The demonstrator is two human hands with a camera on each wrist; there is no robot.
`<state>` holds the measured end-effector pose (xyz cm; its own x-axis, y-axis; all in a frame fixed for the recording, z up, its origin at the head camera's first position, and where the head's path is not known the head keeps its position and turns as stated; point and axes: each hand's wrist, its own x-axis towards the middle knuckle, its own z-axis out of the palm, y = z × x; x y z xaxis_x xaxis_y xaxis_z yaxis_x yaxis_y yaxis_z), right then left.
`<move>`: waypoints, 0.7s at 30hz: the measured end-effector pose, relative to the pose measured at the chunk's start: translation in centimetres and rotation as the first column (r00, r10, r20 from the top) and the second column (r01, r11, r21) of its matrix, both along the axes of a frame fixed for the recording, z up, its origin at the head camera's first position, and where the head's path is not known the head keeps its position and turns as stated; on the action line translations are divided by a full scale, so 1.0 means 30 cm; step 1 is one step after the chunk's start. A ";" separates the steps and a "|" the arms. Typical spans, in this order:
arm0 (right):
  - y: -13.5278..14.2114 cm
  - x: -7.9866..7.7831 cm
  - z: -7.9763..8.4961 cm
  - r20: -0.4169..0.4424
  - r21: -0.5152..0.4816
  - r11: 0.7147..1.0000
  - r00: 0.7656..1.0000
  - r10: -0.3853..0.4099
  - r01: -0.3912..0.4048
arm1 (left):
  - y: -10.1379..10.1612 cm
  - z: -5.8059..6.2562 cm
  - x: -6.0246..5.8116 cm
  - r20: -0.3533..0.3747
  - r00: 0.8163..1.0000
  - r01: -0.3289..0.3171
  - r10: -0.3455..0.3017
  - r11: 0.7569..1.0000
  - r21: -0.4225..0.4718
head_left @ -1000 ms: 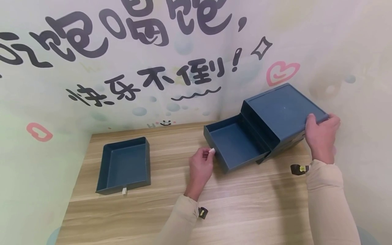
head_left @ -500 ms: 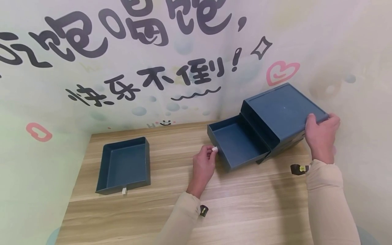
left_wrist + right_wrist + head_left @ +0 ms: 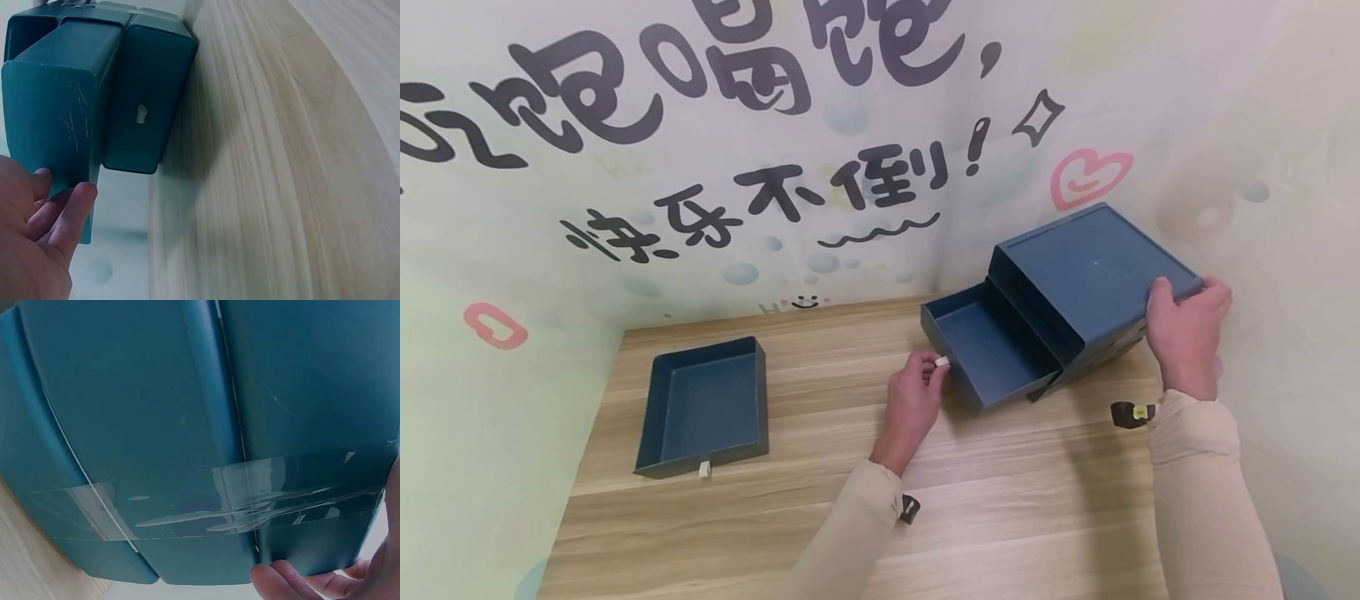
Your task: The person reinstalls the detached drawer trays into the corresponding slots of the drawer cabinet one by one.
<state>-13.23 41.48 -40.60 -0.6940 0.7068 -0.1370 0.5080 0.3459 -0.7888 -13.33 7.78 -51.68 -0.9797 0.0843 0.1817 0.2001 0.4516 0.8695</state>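
With the tab [image 3: 942, 361] of the drawer [image 3: 996, 346] pinched by the left hand [image 3: 913, 402] and the cabinet [image 3: 1093, 267] gripped by the right hand [image 3: 1187, 333], jamming may be caused by off-centre force.

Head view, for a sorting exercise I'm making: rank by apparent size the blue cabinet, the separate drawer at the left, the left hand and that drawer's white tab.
1. Blue cabinet
2. Separate drawer
3. Left hand
4. White tab, clearly smallest

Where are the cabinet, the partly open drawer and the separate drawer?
Cabinet [image 3: 1093, 271], head view: middle of its top.
Partly open drawer [image 3: 992, 343], head view: its inside floor.
Separate drawer [image 3: 713, 406], head view: its inside floor.
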 end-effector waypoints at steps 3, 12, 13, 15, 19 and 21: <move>0.000 -0.001 -0.001 0.001 0.000 1.000 1.000 -0.001 0.001 | 0.015 0.004 -0.006 0.021 1.000 0.001 -0.001 1.000 -0.001; 0.000 0.000 -0.005 0.009 0.012 1.000 1.000 0.003 -0.003 | 0.052 0.008 -0.019 0.040 0.999 0.018 -0.018 1.000 0.020; 0.000 0.000 -0.005 0.011 0.013 1.000 1.000 0.004 -0.004 | 0.056 0.009 -0.020 0.038 0.999 0.021 -0.022 0.999 0.024; 0.000 -0.001 -0.005 0.014 0.020 1.000 1.000 0.004 -0.005 | 0.064 0.010 -0.022 0.041 0.999 0.028 -0.029 0.999 0.025; -0.001 -0.001 -0.003 0.014 0.025 1.000 1.000 0.005 -0.006 | 0.085 0.014 -0.028 0.060 0.997 0.050 -0.051 0.999 0.021; -0.001 -0.001 -0.001 0.013 0.029 1.000 1.000 0.005 -0.006 | 0.097 0.017 -0.032 0.073 0.995 0.060 -0.061 0.998 0.013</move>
<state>-13.27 41.44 -40.64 -0.6962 0.7068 -0.1257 0.5160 0.3710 -0.7721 -14.30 10.69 -51.18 -0.9836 0.1425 0.1107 0.1623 0.4310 0.8876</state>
